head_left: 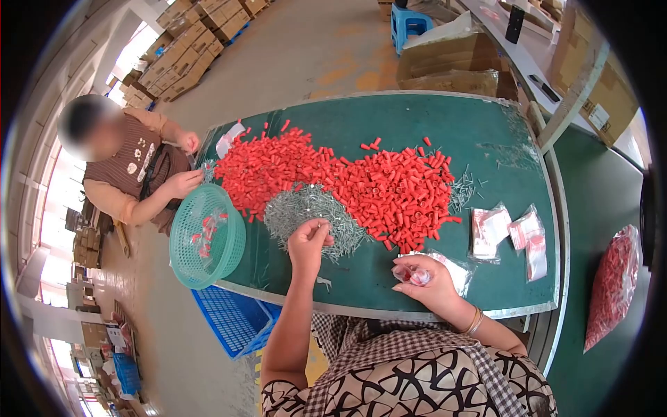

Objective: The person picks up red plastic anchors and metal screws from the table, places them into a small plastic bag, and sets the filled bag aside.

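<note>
My left hand (310,244) is closed in a pinch over the near edge of a heap of grey metal screws (306,208); whatever lies between the fingertips is too small to make out. A small clear plastic bag (415,275) with something red in it is held in my right hand (439,285), its mouth facing left. Beyond both hands spreads a large pile of red plastic caps or plugs (396,191). Flat printed bags (451,271) lie partly under my right hand.
Across the green table (500,174), a co-worker (135,156) sits at the left. A green basket (236,243) with filled bags stands at the table's left edge, above a blue crate (233,320). Packed bags (531,240) lie at the right; a big bag of red pieces (611,288) rests farther right.
</note>
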{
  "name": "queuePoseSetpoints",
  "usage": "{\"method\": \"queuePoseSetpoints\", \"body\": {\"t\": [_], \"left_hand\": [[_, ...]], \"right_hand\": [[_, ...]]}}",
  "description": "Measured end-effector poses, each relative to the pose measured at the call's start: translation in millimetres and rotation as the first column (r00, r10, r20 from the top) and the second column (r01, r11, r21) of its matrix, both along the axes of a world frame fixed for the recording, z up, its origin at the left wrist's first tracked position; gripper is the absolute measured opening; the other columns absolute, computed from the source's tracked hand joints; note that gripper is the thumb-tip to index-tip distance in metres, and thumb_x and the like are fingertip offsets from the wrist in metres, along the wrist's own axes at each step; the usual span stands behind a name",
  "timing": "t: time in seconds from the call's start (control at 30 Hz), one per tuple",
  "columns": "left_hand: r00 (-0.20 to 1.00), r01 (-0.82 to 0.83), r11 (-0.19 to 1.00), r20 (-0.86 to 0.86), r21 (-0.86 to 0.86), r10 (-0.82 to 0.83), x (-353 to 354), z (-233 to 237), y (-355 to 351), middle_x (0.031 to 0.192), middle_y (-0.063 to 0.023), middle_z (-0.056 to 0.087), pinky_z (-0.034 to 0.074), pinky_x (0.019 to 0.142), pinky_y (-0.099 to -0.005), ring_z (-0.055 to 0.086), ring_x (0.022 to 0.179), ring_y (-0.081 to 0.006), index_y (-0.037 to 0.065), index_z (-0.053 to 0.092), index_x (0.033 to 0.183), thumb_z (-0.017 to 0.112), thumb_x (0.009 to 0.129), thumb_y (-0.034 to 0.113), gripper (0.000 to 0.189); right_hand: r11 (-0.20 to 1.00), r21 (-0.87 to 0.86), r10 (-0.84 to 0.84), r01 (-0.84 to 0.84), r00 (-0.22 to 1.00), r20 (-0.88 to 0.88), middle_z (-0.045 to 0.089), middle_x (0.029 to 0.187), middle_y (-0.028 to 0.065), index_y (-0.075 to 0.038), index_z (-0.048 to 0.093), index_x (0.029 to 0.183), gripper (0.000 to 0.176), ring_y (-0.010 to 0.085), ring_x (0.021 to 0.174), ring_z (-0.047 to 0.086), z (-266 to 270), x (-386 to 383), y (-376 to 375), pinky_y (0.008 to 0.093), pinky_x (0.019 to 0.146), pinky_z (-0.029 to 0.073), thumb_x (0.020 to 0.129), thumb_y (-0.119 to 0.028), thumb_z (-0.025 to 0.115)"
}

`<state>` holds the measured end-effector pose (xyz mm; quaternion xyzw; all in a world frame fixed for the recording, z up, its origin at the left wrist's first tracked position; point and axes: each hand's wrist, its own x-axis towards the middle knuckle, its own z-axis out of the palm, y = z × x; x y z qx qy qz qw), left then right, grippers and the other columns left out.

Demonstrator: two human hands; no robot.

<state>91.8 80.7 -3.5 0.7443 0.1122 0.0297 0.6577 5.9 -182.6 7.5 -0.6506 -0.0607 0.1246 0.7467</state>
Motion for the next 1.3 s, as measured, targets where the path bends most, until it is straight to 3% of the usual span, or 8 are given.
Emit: {"method": "queuePoseSetpoints", "body": {"t": [0.2, 0.3, 0.5, 0.6, 0.7, 0.9, 1.0, 1.3], "left_hand": [[0.999, 0.035, 0.992, -0.015, -0.12, -0.037, -10.8, 19.9, -9.7, 0.084, -0.0099, 0.068, 0.055, 0.061, -0.0254, 0.062, 0.064, -0.0123, -0.003, 0.067, 0.099, 0.062, 0.089, 0.002, 0.013], [0.983, 0.183, 0.976, -0.003, -0.12, -0.185, -35.1, 48.0, -33.7, 0.088, -0.011, 0.069, 0.054, 0.062, -0.0254, 0.064, 0.065, -0.0134, -0.003, 0.068, 0.098, 0.061, 0.089, 0.0, 0.012], [0.843, 0.451, 0.832, 0.152, 0.323, -0.516, -67.1, 71.7, -70.6, 0.091, -0.0104, 0.07, 0.053, 0.063, -0.0249, 0.066, 0.07, -0.0133, -0.001, 0.069, 0.099, 0.061, 0.087, -0.003, 0.014], [0.735, 0.373, 0.777, 0.35, 0.507, -0.581, -63.5, 60.8, -74.9, 0.095, -0.0106, 0.069, 0.053, 0.065, -0.0255, 0.067, 0.071, -0.0151, 0.001, 0.07, 0.099, 0.065, 0.085, -0.002, 0.016], [0.81, 0.398, 0.828, 0.272, 0.394, -0.519, -65.0, 67.3, -74.5, 0.096, -0.01, 0.069, 0.053, 0.066, -0.0277, 0.067, 0.074, -0.0182, 0.001, 0.07, 0.098, 0.068, 0.082, -0.002, 0.016], [0.731, 0.382, 0.712, 0.279, 0.589, -0.623, -62.7, 78.2, -78.3, 0.097, -0.0093, 0.067, 0.052, 0.067, -0.0281, 0.065, 0.08, -0.0184, 0.002, 0.07, 0.1, 0.07, 0.08, -0.001, 0.02], [0.753, 0.407, 0.711, 0.23, 0.574, -0.616, -62.1, 85.0, -84.0, 0.099, -0.0088, 0.066, 0.051, 0.066, -0.0263, 0.065, 0.08, -0.0169, 0.002, 0.07, 0.101, 0.07, 0.08, -0.002, 0.021], [0.93, 0.24, 0.92, 0.198, 0.311, -0.31, -63.1, 47.4, -45.9, 0.093, -0.0074, 0.065, 0.049, 0.064, -0.0246, 0.062, 0.072, -0.0129, 0.002, 0.071, 0.096, 0.068, 0.082, -0.002, 0.014]], "right_hand": [[0.998, -0.053, 0.024, -0.022, 0.999, 0.035, 0.065, 0.101, 0.0047, -0.002, 0.062, 0.117, 0.045, 0.0106, 0.094, 0.061, 2.4, 3.4, 0.6, 0.0255, 0.084, 0.05, 0.076, 0.006, 0.076], [0.995, -0.097, 0.021, -0.016, 0.999, 0.047, 0.065, 0.103, 0.005, -0.002, 0.062, 0.117, 0.045, 0.0109, 0.095, 0.061, 2.1, 5.7, 2.9, 0.0257, 0.085, 0.05, 0.075, 0.004, 0.077], [0.991, -0.137, 0.019, -0.006, 0.996, 0.089, 0.065, 0.108, 0.0055, -0.002, 0.062, 0.119, 0.048, 0.0119, 0.098, 0.061, 0.8, 9.4, 7.6, 0.027, 0.087, 0.05, 0.075, -0.003, 0.08], [0.99, -0.14, 0.005, 0.012, 0.992, 0.126, 0.065, 0.11, 0.0058, -0.002, 0.061, 0.12, 0.049, 0.0123, 0.1, 0.061, -0.4, 10.0, 7.5, 0.0274, 0.088, 0.049, 0.075, -0.004, 0.081], [0.996, -0.092, 0.013, -0.003, 0.994, 0.107, 0.065, 0.11, 0.0059, -0.001, 0.061, 0.12, 0.049, 0.0125, 0.101, 0.06, -1.1, 9.3, 6.5, 0.0274, 0.089, 0.049, 0.075, -0.003, 0.08], [0.996, -0.08, -0.022, 0.028, 0.997, 0.078, 0.067, 0.104, 0.0076, -0.004, 0.064, 0.115, 0.047, 0.0165, 0.095, 0.064, -1.4, 7.4, 8.8, 0.0299, 0.085, 0.051, 0.072, -0.009, 0.082], [0.997, -0.073, -0.023, 0.028, 0.997, 0.071, 0.067, 0.104, 0.0073, -0.004, 0.064, 0.115, 0.047, 0.0153, 0.095, 0.064, -0.3, 6.9, 7.7, 0.029, 0.084, 0.051, 0.072, -0.008, 0.082], [0.999, -0.044, -0.001, 0.006, 0.994, 0.112, 0.066, 0.107, 0.0069, -0.004, 0.062, 0.119, 0.05, 0.0145, 0.097, 0.062, 8.3, 5.6, -6.1, 0.0277, 0.087, 0.05, 0.073, 0.0, 0.081]]}}
